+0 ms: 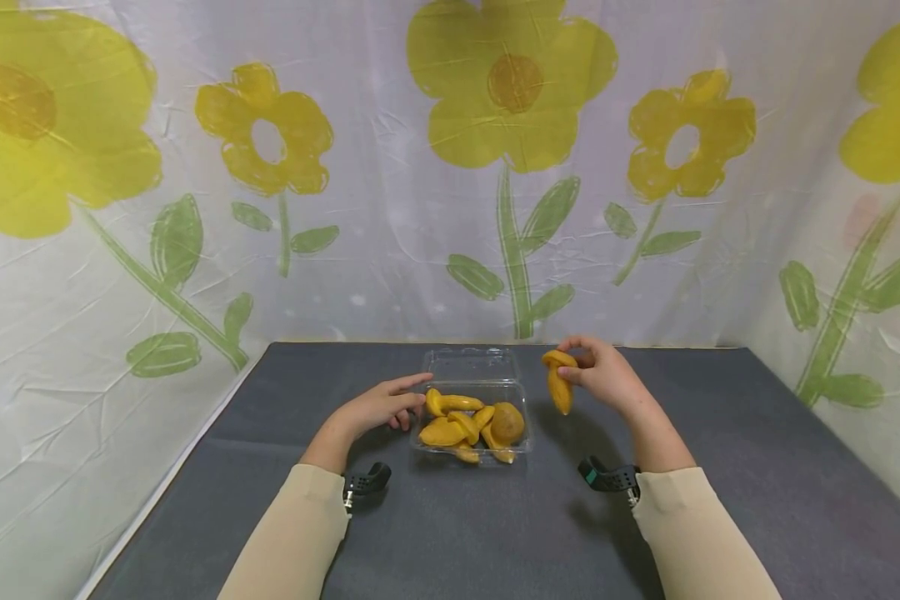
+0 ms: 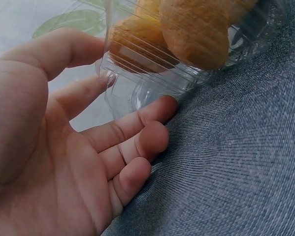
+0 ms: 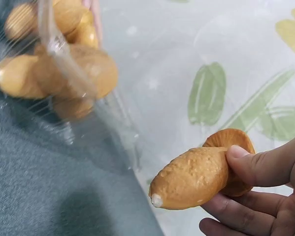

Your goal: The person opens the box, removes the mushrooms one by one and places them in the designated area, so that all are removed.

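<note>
A yellow-brown mushroom with a thick stem hangs above the table, cap up, to the right of a clear plastic box. My right hand pinches it near the cap between thumb and fingers; in the right wrist view the mushroom shows a pale stem tip. The clear box holds several similar mushrooms, and its lid lies folded back. My left hand is at the box's left side, thumb and index finger at its wall, the other fingers loosely bent near the cloth.
A dark grey cloth covers the table, which ends at a pale curtain printed with yellow flowers. Black straps sit at both wrists, below beige sleeves.
</note>
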The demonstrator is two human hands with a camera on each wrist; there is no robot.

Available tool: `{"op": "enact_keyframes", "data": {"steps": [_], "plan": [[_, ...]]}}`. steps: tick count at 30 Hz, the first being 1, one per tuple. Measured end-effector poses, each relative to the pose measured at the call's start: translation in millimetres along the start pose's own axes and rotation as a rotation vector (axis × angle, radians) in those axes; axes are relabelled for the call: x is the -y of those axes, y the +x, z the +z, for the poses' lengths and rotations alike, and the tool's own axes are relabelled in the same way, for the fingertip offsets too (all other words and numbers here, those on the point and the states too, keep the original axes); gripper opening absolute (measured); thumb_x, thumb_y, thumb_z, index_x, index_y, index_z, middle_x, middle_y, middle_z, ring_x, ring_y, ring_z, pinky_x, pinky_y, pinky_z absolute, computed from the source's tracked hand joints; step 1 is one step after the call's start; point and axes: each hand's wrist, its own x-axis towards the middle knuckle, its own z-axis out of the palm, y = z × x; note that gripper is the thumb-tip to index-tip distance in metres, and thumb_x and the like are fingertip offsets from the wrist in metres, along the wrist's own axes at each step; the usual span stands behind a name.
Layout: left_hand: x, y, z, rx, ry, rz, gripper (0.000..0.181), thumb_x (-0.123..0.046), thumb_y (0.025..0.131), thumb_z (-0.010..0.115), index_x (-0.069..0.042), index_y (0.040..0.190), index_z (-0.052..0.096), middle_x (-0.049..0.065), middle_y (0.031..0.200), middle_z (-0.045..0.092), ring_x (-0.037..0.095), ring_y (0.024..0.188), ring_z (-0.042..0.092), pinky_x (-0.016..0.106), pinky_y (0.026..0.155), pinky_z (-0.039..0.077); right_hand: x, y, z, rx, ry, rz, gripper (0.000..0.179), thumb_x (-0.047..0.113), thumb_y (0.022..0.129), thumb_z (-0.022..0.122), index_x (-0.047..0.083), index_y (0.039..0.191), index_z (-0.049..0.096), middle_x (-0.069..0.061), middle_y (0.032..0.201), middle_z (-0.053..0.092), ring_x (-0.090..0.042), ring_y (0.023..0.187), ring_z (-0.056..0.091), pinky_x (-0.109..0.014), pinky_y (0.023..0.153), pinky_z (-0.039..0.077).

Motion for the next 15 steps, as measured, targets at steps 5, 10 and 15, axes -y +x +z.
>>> {"op": "enact_keyframes", "data": {"steps": [5, 10, 15], "plan": [[-1.0, -1.3, -0.3, 0.004, -0.002, 0.001, 0.058, -0.031, 0.108, 0.055, -0.024, 0.162, 0.036, 0.008, 0.106, 0.067, 0.023, 0.081, 0.062, 0.035, 0.074, 0.047, -9.6, 3.5, 5.5, 0.010, -0.024, 0.014, 0.034, 0.012, 0.101, 0.069, 0.003, 0.132, 0.058, -0.024, 0.121, 0.069, -0.034, 0.105, 0.069, -0.055, 0.095, 0.050], [-0.2, -1.3, -0.2, 0.003, -0.003, 0.005, 0.058, -0.031, 0.108, 0.055, -0.023, 0.162, 0.036, 0.008, 0.105, 0.067, 0.023, 0.080, 0.062, 0.035, 0.073, 0.047, -16.5, 6.8, 13.3, 0.015, -0.047, 0.048, 0.034, 0.010, 0.100, 0.068, 0.002, 0.132, 0.058, -0.024, 0.119, 0.069, -0.032, 0.101, 0.069, -0.052, 0.091, 0.052], [0.8, 0.0, -0.1, 0.005, -0.011, 0.007, 0.058, -0.030, 0.108, 0.056, -0.024, 0.162, 0.036, 0.007, 0.104, 0.067, 0.023, 0.079, 0.062, 0.034, 0.072, 0.047, -21.8, 9.3, 19.7, 0.017, -0.067, 0.059, 0.031, 0.007, 0.100, 0.068, 0.001, 0.130, 0.059, -0.023, 0.115, 0.070, -0.030, 0.094, 0.069, -0.047, 0.083, 0.054]]}}
